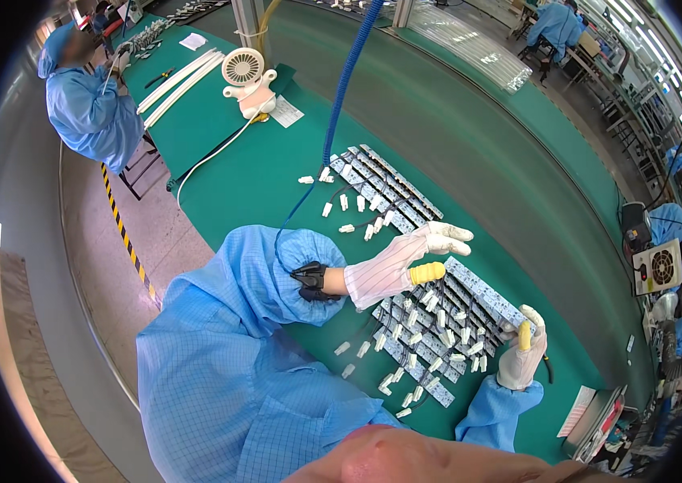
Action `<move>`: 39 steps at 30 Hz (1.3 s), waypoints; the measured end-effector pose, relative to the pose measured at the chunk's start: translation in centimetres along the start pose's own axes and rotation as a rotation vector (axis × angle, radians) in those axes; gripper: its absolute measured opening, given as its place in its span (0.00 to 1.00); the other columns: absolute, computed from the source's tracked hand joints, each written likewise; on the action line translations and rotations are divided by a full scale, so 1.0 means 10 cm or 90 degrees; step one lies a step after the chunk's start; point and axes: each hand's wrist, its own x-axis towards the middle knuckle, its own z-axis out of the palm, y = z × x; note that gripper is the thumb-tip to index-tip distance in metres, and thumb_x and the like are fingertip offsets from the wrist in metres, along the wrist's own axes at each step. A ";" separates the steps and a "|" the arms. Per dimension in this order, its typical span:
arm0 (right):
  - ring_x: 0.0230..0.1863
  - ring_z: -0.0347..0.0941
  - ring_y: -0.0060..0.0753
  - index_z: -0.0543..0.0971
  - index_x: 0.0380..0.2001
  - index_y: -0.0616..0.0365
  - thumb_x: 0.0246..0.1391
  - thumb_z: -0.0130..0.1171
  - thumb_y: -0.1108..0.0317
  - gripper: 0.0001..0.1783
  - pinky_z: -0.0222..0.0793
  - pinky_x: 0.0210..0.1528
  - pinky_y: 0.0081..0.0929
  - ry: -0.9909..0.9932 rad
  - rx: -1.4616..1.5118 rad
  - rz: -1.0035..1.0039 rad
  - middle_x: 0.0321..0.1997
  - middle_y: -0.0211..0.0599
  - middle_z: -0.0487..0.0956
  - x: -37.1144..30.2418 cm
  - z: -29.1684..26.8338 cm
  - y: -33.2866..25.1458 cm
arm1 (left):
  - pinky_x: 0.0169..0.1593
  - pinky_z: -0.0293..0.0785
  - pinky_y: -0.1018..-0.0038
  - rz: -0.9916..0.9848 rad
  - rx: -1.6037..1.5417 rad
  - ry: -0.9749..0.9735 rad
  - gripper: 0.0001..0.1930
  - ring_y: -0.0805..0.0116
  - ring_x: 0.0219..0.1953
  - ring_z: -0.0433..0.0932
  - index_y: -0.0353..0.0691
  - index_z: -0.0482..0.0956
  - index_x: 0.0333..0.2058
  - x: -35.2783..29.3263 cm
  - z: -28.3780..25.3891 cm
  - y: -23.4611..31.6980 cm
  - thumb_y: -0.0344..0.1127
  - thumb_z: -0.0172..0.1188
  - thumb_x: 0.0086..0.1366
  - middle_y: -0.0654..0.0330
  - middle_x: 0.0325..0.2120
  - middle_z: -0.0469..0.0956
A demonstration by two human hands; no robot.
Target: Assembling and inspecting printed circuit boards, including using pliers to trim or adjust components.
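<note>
My left hand [405, 259], in a white striped glove with a yellow thumb cover, reaches over the boards with its fingers stretched out and nothing in them. Below its fingertips lies the far end of a pale circuit board strip [482, 288]. My right hand [520, 354], gloved too with a yellow finger cover, pinches the near end of that strip. Under and beside it lie several more board strips [413, 366], partly covered by black wires with white connectors [442, 318]. A second group of strips [389, 187] lies beyond my left hand, its connectors toward the left.
The green table [244, 185] runs beside a dark green conveyor belt [470, 129]. A blue coiled cord [349, 80] hangs over the boards. Farther left are a small fan [243, 68], white strips [180, 84] and a co-worker [87, 105]. A metal tray [595, 423] sits near right.
</note>
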 end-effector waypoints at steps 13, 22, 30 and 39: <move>0.29 0.74 0.23 0.73 0.44 0.61 0.61 0.50 0.52 0.21 0.68 0.29 0.16 0.022 0.063 -0.050 0.32 0.35 0.76 -0.03 0.03 0.00 | 0.60 0.61 0.62 -0.028 0.002 -0.001 0.22 0.55 0.59 0.63 0.40 0.67 0.54 0.00 -0.01 0.03 0.48 0.45 0.69 0.50 0.57 0.63; 0.32 0.74 0.25 0.73 0.44 0.60 0.60 0.53 0.55 0.19 0.69 0.32 0.17 0.041 0.111 -0.043 0.33 0.35 0.74 -0.04 0.04 -0.01 | 0.62 0.57 0.61 -0.038 0.037 0.011 0.23 0.55 0.60 0.61 0.41 0.69 0.54 0.00 -0.02 0.03 0.51 0.45 0.68 0.52 0.57 0.64; 0.30 0.72 0.26 0.72 0.45 0.60 0.60 0.53 0.57 0.18 0.68 0.34 0.20 0.048 0.158 -0.078 0.33 0.34 0.74 -0.04 0.02 0.01 | 0.63 0.55 0.61 -0.067 0.060 0.043 0.25 0.55 0.61 0.60 0.42 0.69 0.53 0.01 -0.03 0.07 0.54 0.43 0.68 0.53 0.58 0.64; 0.40 0.74 0.31 0.70 0.51 0.54 0.56 0.58 0.64 0.20 0.69 0.30 0.15 0.000 0.579 0.017 0.43 0.35 0.75 -0.05 -0.19 0.18 | 0.62 0.56 0.63 -0.128 -0.162 0.050 0.30 0.62 0.60 0.62 0.39 0.61 0.60 -0.02 0.05 -0.01 0.53 0.47 0.67 0.52 0.55 0.66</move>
